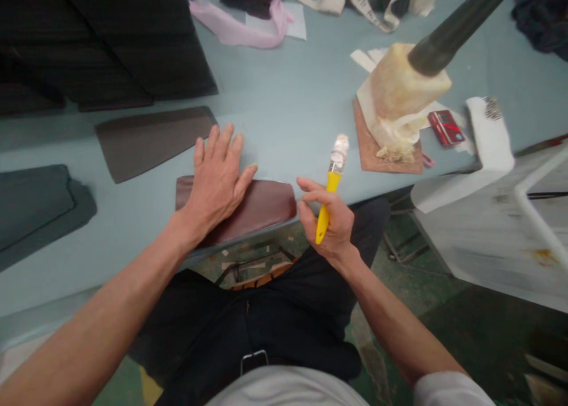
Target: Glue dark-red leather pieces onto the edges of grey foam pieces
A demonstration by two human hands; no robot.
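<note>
A brown-red leather-like panel [261, 208] lies along the table's front edge. My left hand [219, 169] rests flat on it, fingers spread, covering part of its left side. In my right hand [331, 219] is a yellow-handled brush [333, 184], its whitish, coated bristles pointing away from me. That hand hovers just beyond the panel's right end, thumb and index finger close to the edge. Beyond my left fingertips lies a dark grey-brown panel [157, 139], cut in a similar shape. What the underside of the held-down panel looks like is hidden.
A crusted, pale glue container [394, 92] with a dark tube stands on a brown board [368, 151] at right. Near it sits a small red box [446, 128]. Dark stacked pieces [124, 45] fill the back left, with dark green pieces [35, 208] at far left.
</note>
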